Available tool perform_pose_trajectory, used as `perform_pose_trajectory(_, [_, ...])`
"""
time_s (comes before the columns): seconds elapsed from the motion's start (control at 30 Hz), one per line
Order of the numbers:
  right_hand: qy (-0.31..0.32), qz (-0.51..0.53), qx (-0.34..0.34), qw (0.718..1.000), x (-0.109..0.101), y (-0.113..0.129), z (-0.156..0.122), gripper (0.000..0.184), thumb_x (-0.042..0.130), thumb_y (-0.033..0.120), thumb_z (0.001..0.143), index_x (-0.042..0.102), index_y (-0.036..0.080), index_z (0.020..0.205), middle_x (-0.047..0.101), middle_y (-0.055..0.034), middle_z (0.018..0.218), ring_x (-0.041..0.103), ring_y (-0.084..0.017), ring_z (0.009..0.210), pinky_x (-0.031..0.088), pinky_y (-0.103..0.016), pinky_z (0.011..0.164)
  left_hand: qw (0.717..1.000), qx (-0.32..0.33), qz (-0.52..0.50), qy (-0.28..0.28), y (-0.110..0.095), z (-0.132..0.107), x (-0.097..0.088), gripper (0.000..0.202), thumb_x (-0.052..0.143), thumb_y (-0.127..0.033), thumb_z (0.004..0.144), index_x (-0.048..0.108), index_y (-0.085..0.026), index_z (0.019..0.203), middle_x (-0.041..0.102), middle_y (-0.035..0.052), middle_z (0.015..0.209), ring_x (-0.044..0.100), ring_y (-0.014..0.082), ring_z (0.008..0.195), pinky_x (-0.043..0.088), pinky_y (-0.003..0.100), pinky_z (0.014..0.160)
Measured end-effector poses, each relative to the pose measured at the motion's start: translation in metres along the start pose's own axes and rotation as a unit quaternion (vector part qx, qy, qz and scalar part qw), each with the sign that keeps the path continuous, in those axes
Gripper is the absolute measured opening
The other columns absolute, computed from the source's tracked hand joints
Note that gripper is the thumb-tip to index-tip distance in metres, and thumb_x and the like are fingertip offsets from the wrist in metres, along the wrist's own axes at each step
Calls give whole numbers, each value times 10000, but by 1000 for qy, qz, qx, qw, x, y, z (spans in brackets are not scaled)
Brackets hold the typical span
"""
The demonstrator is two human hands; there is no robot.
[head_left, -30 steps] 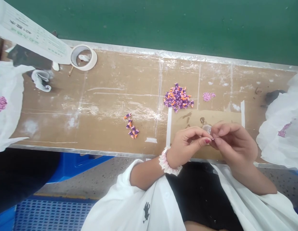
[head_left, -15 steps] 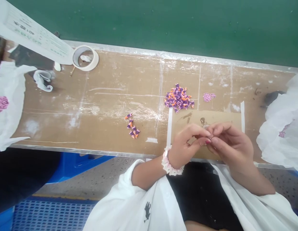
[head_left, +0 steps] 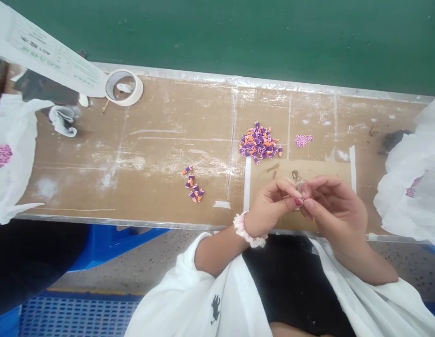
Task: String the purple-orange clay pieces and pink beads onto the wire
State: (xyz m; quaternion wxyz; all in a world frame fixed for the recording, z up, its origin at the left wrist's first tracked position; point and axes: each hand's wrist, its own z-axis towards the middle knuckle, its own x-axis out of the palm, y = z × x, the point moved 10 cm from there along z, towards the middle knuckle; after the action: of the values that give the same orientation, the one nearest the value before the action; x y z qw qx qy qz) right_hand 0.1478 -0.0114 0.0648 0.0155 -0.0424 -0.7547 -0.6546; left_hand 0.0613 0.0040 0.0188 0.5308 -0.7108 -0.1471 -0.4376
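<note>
My left hand (head_left: 269,210) and right hand (head_left: 335,208) both pinch tiny clear ring-like piece (head_left: 299,186) at fingertips; likely light, slippery, easily dropped; hold rim.

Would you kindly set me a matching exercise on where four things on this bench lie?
Things:
1. tape roll
2. big purple and orange pile
3. small pink pile
4. left hand

Places:
A. right of the big pile
B. far left, near the bench's back edge
C. fingertips meeting the right hand
D. beyond the hands, mid-bench

Pairs: 1-B, 2-D, 3-A, 4-C
</note>
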Motion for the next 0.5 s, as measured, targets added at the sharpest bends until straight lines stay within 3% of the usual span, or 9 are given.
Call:
perform_pose_trajectory(0.23, [14,-149,-138,979,0,18,-6,360,582,39,831,580,263,1113,596,4,816,601,-102,677,547,-224,590,993,-87,-72,-22,20,-5,0,212,778,-232,746,583,-161,705,584,-26,776,571,47,630,426,191,577])
perform_pose_trajectory(0.37, [61,-196,-226,952,5,29,-7,476,550,0,810,535,282,1193,551,5,801,571,-121,699,524,-252,591,990,-107,-84,-42,24,-6,0,220,806,-231,711,598,-160,697,578,-25,750,539,51,645,394,192,565])
perform_pose_trajectory(0.5, [128,-227,-266,928,14,35,-5,567,522,-35,795,482,286,1261,511,28,739,519,-116,632,486,-264,569,984,-144,-87,-52,28,-9,2,273,831,-276,674,586,-155,680,568,-28,749,525,56,630,373,201,538])
